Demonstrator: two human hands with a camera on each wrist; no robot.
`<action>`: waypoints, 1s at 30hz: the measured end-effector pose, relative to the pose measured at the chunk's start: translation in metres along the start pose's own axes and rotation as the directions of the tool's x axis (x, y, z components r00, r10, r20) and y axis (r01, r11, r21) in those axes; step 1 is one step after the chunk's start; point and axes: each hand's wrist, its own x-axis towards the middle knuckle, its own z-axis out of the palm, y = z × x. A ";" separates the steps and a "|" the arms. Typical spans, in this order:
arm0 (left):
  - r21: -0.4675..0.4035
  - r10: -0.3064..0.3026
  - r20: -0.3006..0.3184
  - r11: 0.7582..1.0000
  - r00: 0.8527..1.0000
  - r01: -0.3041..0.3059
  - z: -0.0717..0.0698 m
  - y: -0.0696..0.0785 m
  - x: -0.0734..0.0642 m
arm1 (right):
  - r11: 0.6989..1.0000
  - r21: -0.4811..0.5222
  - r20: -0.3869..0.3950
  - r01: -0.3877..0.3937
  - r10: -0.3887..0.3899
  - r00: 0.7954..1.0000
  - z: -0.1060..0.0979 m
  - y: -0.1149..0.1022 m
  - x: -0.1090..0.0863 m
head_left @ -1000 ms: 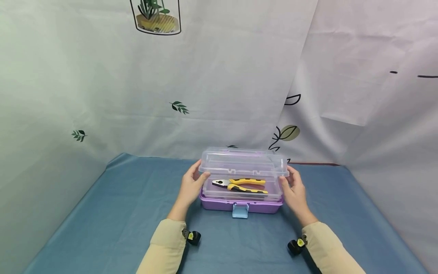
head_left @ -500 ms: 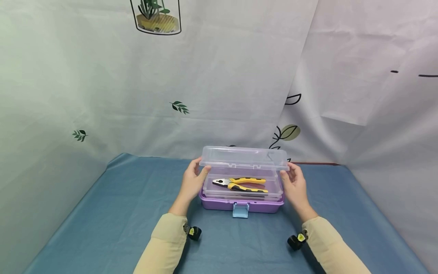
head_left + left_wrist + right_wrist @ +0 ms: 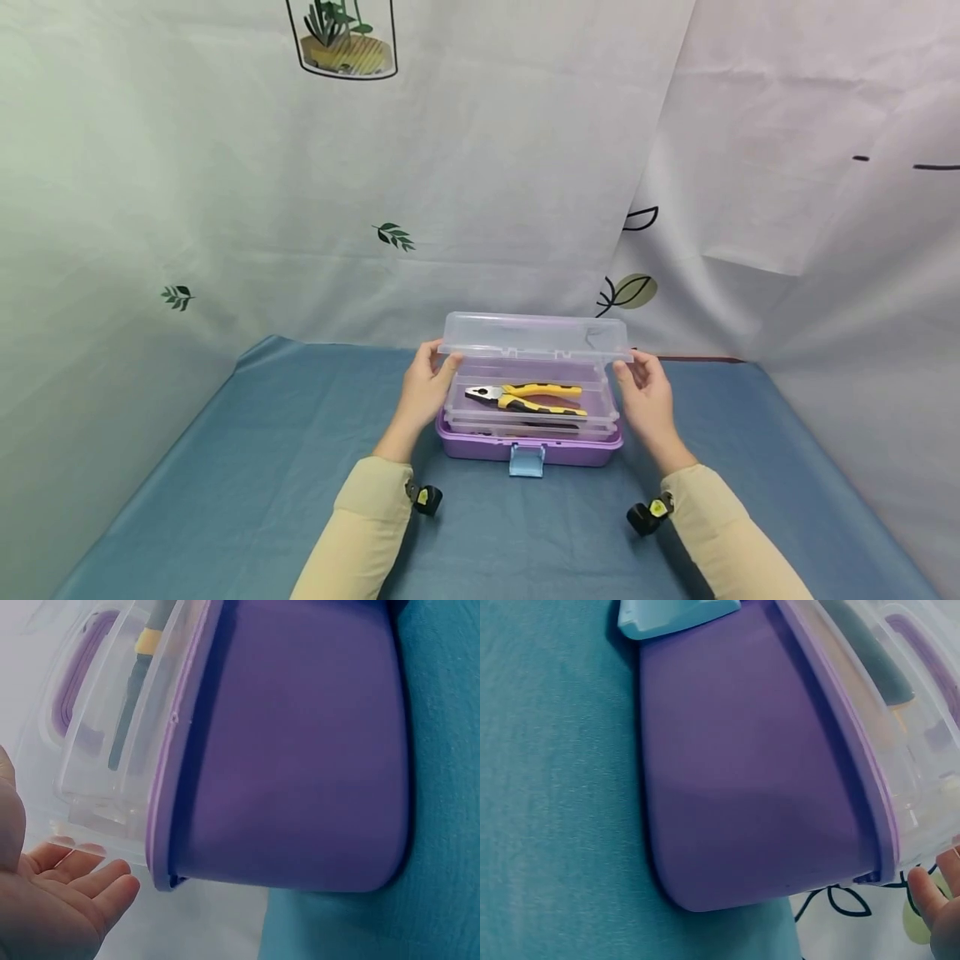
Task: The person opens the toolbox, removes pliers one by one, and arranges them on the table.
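A purple toolbox (image 3: 487, 449) sits on the table with its clear lid (image 3: 534, 336) raised and tilted back. My left hand (image 3: 423, 390) holds the lid's left end, thumb in front and fingers behind. At the opposite end, my right hand (image 3: 647, 402) grips the lid the same way. Below the lid, stepped clear trays (image 3: 600, 407) stand above the purple base. Pliers (image 3: 536, 389) with yellow and black handles lie in the upper tray, their metal nose toward the left. In the left wrist view, fingers (image 3: 112, 889) reach under the lid's edge.
A light blue latch (image 3: 527, 462) hangs at the toolbox's front. Blue cloth (image 3: 300, 467) covers the table, and a pale printed curtain (image 3: 487, 208) rises close behind the box. Small black wrist cameras (image 3: 429, 500) sit on both wrists.
Both hands have moved up slightly, tilting the lid farther up and back. The trays have risen with the pliers, and more of the lower tray shows. The purple base has stayed in place.
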 end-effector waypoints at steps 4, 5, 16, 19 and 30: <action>0.030 0.002 -0.013 1.000 1.000 -0.001 0.000 0.000 0.001 | 1.000 -0.005 0.009 -0.027 0.027 1.000 -0.001 -0.004 0.002; 0.031 0.002 -0.016 1.000 1.000 -0.002 0.001 0.001 0.002 | 0.999 -0.008 0.010 -0.035 0.035 0.999 -0.001 -0.006 0.002; 0.037 -0.027 -0.042 0.999 0.999 0.029 0.002 0.011 -0.001 | 0.994 0.016 0.028 -0.104 0.104 0.994 -0.002 -0.011 0.013; 0.032 -0.042 -0.044 0.999 0.998 0.044 0.002 0.015 -0.003 | 0.992 -0.005 0.039 -0.128 0.129 0.991 -0.003 -0.012 0.014; 0.040 -0.102 -0.092 0.994 0.990 0.106 0.001 0.023 0.003 | 0.985 -0.027 0.059 -0.173 0.174 0.983 -0.003 -0.022 0.022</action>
